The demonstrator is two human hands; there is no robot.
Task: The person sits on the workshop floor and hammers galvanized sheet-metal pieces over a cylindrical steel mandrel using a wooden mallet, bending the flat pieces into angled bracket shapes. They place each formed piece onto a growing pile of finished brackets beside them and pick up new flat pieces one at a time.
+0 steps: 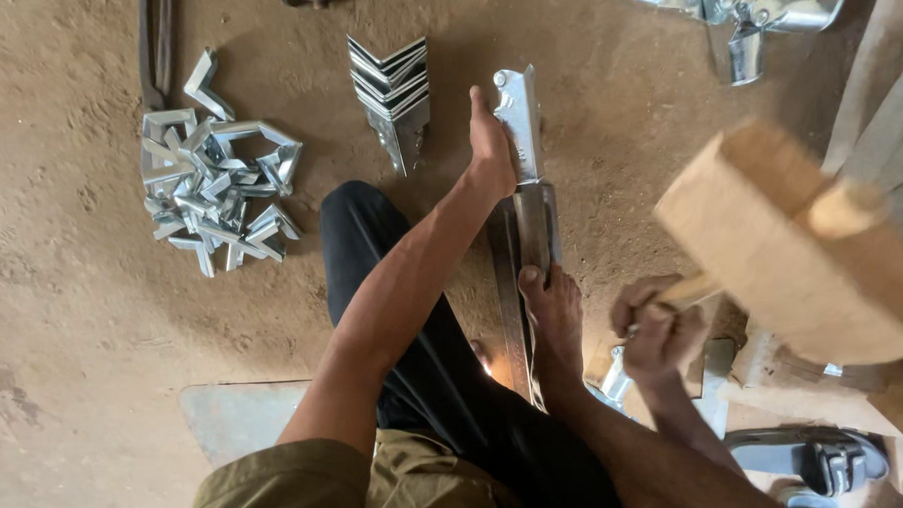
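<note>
At the far left, on the dirt floor (61, 248), lies a loose pile of small metal angle pieces (214, 187), shiny and mixed in all directions. A dark thin bar (154, 44) lies just above the pile, going out of the top edge. To the right of the pile is a neat stack of angle pieces (391, 91), nested one inside the other with the corners pointing down in the picture.

Below this, the person sits on the floor, and the leg in black trousers (394, 316) stretches forward. A flat grey plate (237, 417) lies on the ground near the left elbow.

The left hand (490, 142) reaches forward and is closed around the side of a shiny metal bracket (519, 121), with the fingers hidden behind it. This bracket sits on the upper end of a long metal strip (520, 272) that lies on the floor in the middle. A bare foot (554, 316) presses on the strip lower down.

Further right, the right hand (659, 327) is closed tight on the handle of a wooden mallet (801, 242). The mallet head is lifted up near the camera and looks blurred.

At the top right lie some bigger shiny metal fittings (733, 9), and wooden boards (887, 129) are at the right edge. A grey sandal (814, 457) lies at the bottom right.
</note>
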